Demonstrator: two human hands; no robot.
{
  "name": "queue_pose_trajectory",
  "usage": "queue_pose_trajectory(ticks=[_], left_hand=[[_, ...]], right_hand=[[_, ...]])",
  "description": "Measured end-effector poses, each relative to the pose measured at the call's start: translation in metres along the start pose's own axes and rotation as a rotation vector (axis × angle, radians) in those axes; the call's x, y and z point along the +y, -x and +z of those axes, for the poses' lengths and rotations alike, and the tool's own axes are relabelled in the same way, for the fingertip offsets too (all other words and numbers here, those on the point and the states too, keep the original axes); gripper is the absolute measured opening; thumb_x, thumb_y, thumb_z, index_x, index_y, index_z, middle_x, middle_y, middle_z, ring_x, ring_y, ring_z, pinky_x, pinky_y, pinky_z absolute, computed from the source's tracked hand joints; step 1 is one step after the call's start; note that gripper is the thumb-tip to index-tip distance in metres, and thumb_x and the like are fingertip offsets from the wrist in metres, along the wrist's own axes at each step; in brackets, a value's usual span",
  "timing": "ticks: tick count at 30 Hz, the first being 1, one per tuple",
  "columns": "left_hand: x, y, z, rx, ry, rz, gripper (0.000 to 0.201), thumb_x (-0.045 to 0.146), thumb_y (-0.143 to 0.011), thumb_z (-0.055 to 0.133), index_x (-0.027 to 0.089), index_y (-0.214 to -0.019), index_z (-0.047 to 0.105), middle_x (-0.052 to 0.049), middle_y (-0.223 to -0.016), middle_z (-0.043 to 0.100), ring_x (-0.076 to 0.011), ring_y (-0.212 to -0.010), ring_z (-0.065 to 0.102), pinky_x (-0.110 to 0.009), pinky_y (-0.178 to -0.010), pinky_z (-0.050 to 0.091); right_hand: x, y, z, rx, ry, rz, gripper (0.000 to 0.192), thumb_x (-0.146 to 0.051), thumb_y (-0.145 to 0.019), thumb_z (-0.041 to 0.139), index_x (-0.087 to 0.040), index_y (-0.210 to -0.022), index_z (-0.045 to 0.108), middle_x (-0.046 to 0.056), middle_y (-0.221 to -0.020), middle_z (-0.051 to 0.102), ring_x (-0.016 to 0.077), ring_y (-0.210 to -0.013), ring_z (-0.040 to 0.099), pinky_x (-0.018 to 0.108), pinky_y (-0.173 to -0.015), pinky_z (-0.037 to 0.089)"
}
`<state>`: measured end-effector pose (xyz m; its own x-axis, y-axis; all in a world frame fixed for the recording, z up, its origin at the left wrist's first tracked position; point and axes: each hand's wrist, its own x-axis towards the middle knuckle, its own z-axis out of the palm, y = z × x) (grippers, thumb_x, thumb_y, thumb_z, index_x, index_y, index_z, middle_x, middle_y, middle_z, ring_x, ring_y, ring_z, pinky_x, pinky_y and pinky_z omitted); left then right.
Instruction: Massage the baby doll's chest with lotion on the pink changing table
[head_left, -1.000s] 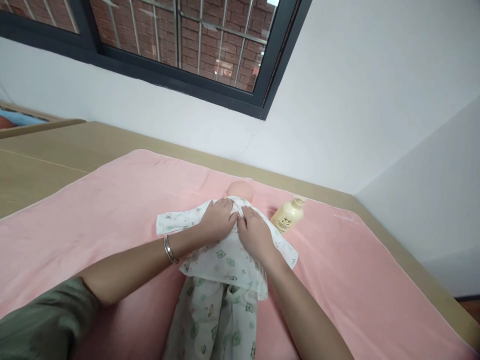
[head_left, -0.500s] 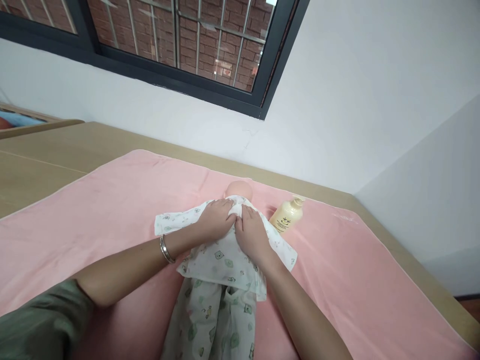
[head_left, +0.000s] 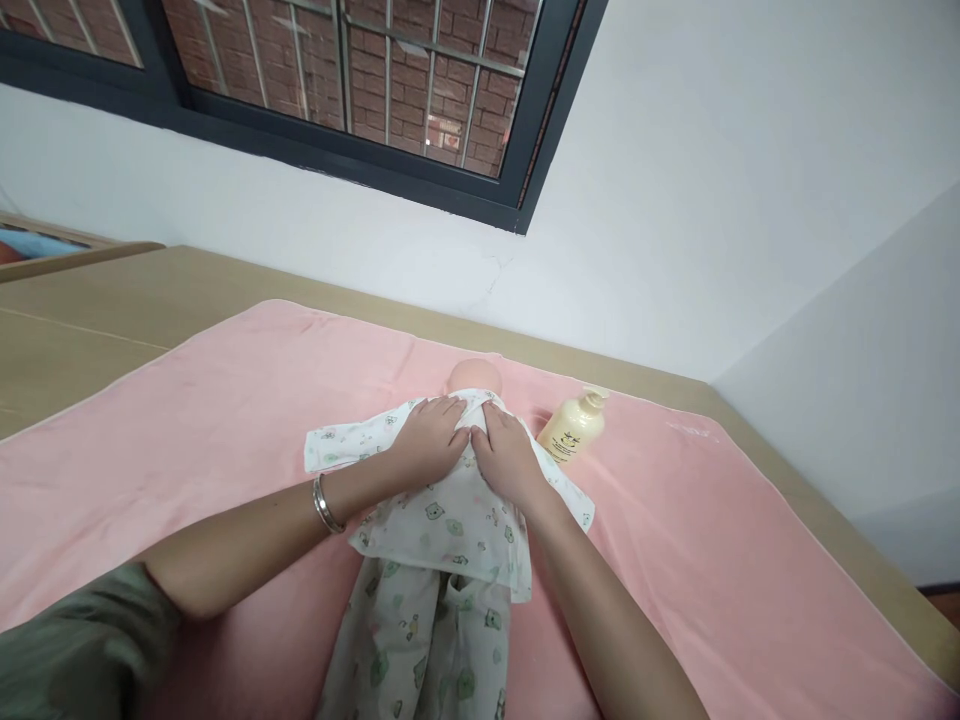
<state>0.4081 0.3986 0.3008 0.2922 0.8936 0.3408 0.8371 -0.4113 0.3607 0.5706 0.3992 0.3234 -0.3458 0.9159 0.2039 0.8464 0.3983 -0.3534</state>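
Note:
A doll (head_left: pixel 475 376) lies on the pink blanket, its bald head pointing away from me. It wears a white long-sleeved top (head_left: pixel 442 530) and matching trousers (head_left: pixel 401 630), both printed with small green figures. My left hand (head_left: pixel 429 442) rests flat on the upper left of the top, fingers stretched out. On the upper right lies my right hand (head_left: pixel 508 455), also flat with its fingers extended. The two thumbs nearly meet at the middle of the doll's upper body. Both hands cover part of the top, and the doll's face cannot be made out.
To the right of the doll, a pale yellow pump bottle (head_left: pixel 574 428) stands close to its sleeve. The pink blanket (head_left: pixel 697 540) covers most of a wooden surface (head_left: pixel 225 270). Behind it rises a white wall (head_left: pixel 637 250) with a dark-framed window (head_left: pixel 517 205).
Both hands stay on the doll's top in nearly the same place, with very slight finger movement. The view has shifted a little.

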Motion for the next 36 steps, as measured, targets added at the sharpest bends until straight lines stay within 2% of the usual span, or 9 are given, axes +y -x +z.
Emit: queue_pose_trajectory(ticks=[3, 8, 12, 17, 23, 27, 31, 36], left_hand=[[-0.003, -0.003, -0.002, -0.001, 0.01, -0.031, 0.048, 0.03, -0.096, 0.04, 0.015, -0.137, 0.059, -0.013, -0.147, 0.062, -0.0297, -0.137, 0.055, -0.046, -0.117, 0.042], [-0.008, -0.008, -0.001, -0.019, 0.055, -0.071, 0.047, 0.037, -0.094, 0.043, 0.016, -0.132, 0.062, -0.013, -0.145, 0.063, -0.032, -0.14, 0.054, -0.047, -0.115, 0.045], [-0.008, -0.007, 0.002, -0.015, 0.043, -0.067, 0.051, 0.036, -0.096, 0.04, 0.013, -0.137, 0.059, -0.015, -0.151, 0.058, -0.0319, -0.142, 0.051, -0.047, -0.118, 0.042], [-0.002, 0.002, 0.006, 0.004, 0.004, -0.025, 0.052, 0.032, -0.099, 0.034, 0.011, -0.144, 0.053, -0.016, -0.15, 0.058, -0.0309, -0.141, 0.051, -0.051, -0.12, 0.037], [0.011, 0.019, 0.011, 0.072, -0.074, 0.026, 0.051, 0.029, -0.101, 0.032, 0.009, -0.144, 0.052, -0.019, -0.15, 0.056, -0.0347, -0.143, 0.047, -0.055, -0.119, 0.036], [0.008, 0.013, 0.006, 0.057, 0.006, 0.032, 0.048, 0.026, -0.098, 0.036, 0.012, -0.139, 0.056, -0.016, -0.145, 0.061, -0.0313, -0.137, 0.053, -0.051, -0.119, 0.038], [-0.001, 0.003, 0.003, 0.028, 0.109, -0.009, 0.048, 0.029, -0.098, 0.036, 0.014, -0.139, 0.057, -0.012, -0.144, 0.063, -0.0285, -0.134, 0.056, -0.048, -0.117, 0.041], [-0.005, -0.001, 0.005, 0.043, 0.114, -0.045, 0.05, 0.032, -0.098, 0.037, 0.013, -0.139, 0.057, -0.013, -0.146, 0.062, -0.0289, -0.137, 0.054, -0.046, -0.119, 0.04]], right_hand=[[-0.003, 0.003, -0.002, -0.031, 0.022, -0.017, 0.034, -0.023, -0.102, 0.039, -0.013, -0.128, 0.059, 0.014, -0.132, 0.065, 0.0284, -0.125, 0.056, 0.041, -0.109, 0.04], [-0.004, 0.005, 0.0, -0.022, 0.044, 0.007, 0.043, -0.026, -0.105, 0.036, -0.01, -0.14, 0.055, 0.016, -0.145, 0.058, 0.029, -0.135, 0.051, 0.044, -0.116, 0.035], [-0.004, 0.005, 0.004, -0.005, 0.031, 0.03, 0.049, -0.024, -0.104, 0.037, -0.009, -0.148, 0.049, 0.015, -0.151, 0.054, 0.0296, -0.141, 0.046, 0.046, -0.12, 0.031], [0.001, 0.001, 0.004, 0.017, 0.002, 0.03, 0.044, -0.024, -0.102, 0.04, -0.01, -0.14, 0.056, 0.016, -0.149, 0.055, 0.0292, -0.137, 0.05, 0.042, -0.116, 0.036], [0.009, -0.004, 0.004, 0.01, -0.005, 0.028, 0.038, -0.032, -0.104, 0.043, -0.013, -0.131, 0.06, 0.016, -0.142, 0.059, 0.0296, -0.126, 0.057, 0.041, -0.108, 0.042], [0.003, -0.001, 0.004, 0.004, 0.055, 0.029, 0.039, -0.027, -0.106, 0.039, -0.008, -0.134, 0.058, 0.02, -0.146, 0.056, 0.0301, -0.134, 0.052, 0.041, -0.112, 0.039], [-0.006, 0.004, 0.003, 0.018, 0.086, 0.045, 0.037, -0.023, -0.106, 0.039, -0.01, -0.134, 0.059, 0.018, -0.143, 0.059, 0.0302, -0.132, 0.053, 0.043, -0.112, 0.038], [-0.016, 0.009, 0.006, 0.035, 0.107, 0.09, 0.042, -0.021, -0.105, 0.037, -0.01, -0.141, 0.055, 0.018, -0.145, 0.058, 0.0304, -0.135, 0.052, 0.046, -0.116, 0.037]])
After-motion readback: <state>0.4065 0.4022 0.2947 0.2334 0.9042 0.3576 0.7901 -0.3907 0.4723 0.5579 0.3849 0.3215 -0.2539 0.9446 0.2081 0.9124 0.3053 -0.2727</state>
